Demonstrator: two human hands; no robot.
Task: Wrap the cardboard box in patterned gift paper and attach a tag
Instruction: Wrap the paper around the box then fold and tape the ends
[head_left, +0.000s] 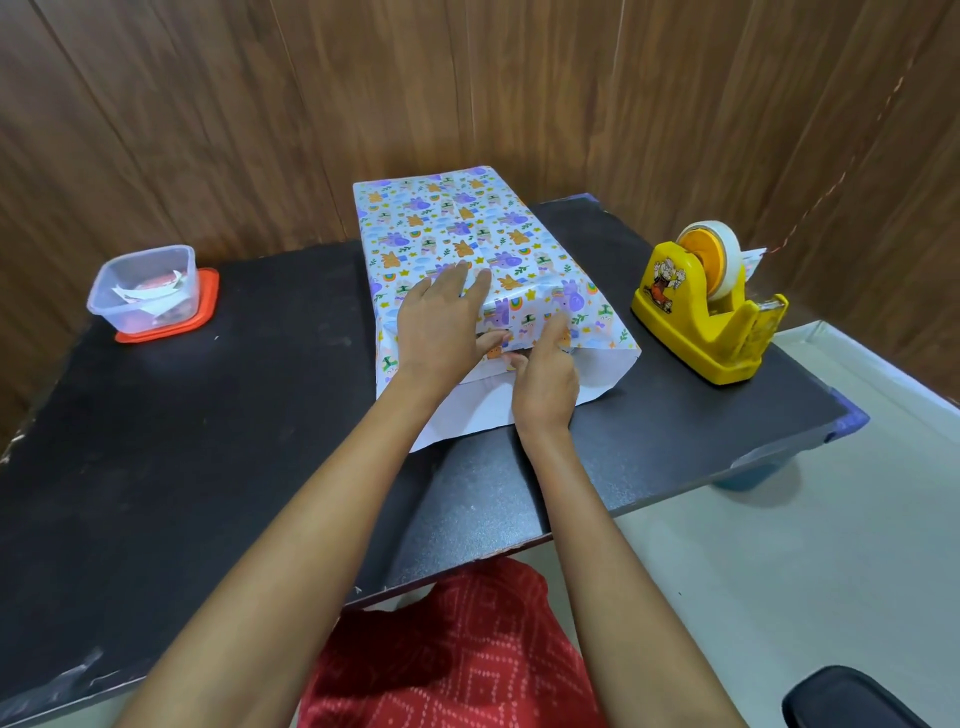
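Patterned gift paper (467, 244) covers the box at table (208, 415) centre. Left hand (441, 322) lies flat, fingers spread, pinning the near edge; right hand (545, 374) pinches the end flap. Advice: crease tight before taping. Nine o'clock: clear tub (143, 288) holding paper scraps. Three o'clock: tape dispenser (706, 306).

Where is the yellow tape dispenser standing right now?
In the head view, the yellow tape dispenser stands on the black table's right side, just right of the wrapped box, apart from both hands.
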